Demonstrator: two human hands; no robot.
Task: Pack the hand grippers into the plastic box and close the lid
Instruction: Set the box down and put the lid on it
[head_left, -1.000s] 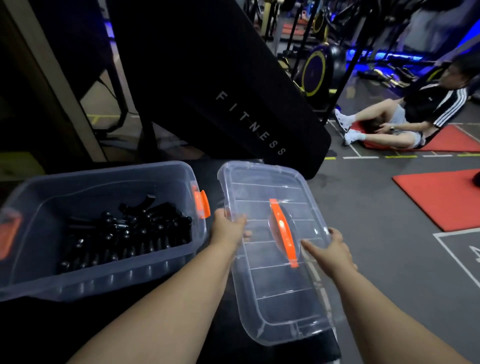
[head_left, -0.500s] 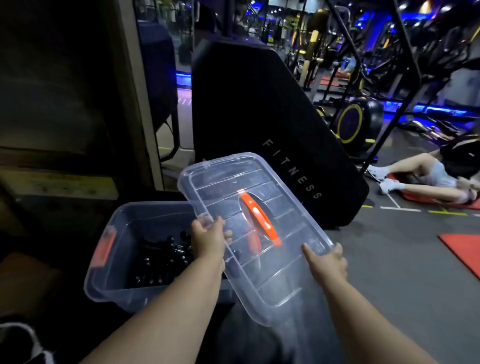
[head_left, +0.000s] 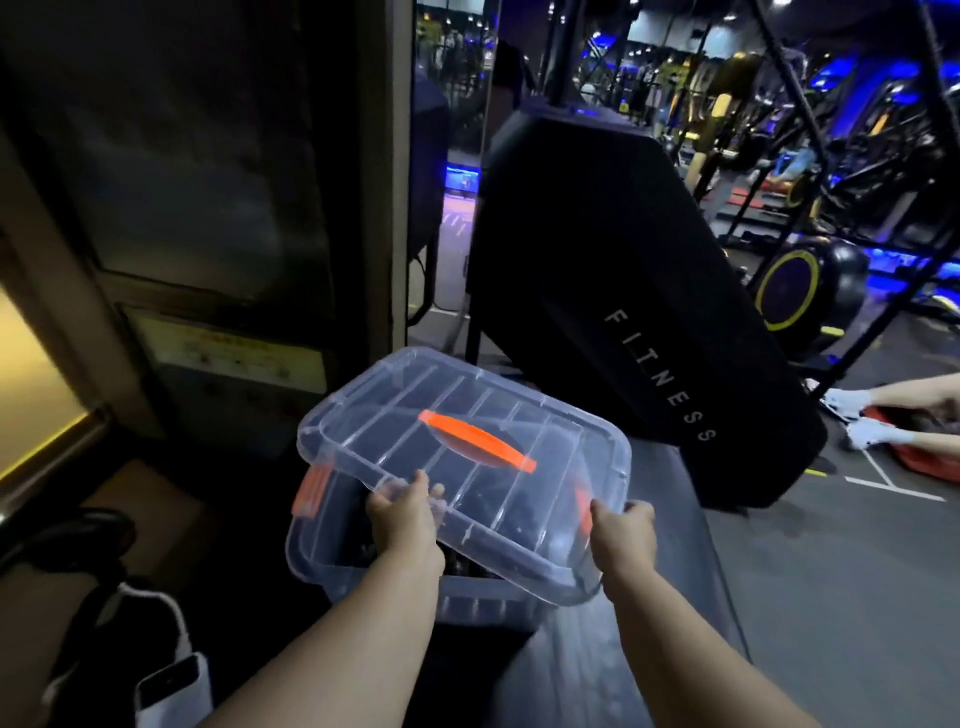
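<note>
Plastic box (head_left: 322, 553) stands directly below your hands, with the hand grippers (head_left: 359, 540) showing dimly as a dark heap inside. The lid (head_left: 395, 415) hangs skewed over it, unseated. Your left hand (head_left: 402, 512) and right hand (head_left: 621, 525) each grip its near rim. Square the corners, lower it level, then press down before touching the orange latch (head_left: 310, 491).

Dark surface (head_left: 582, 654), possibly a bench, plastic box (head_left: 322, 551) on it

Dim gym: grey floor (head_left: 857, 597), blue lights (head_left: 883, 257), black FITNESS panel (head_left: 649, 332).
</note>
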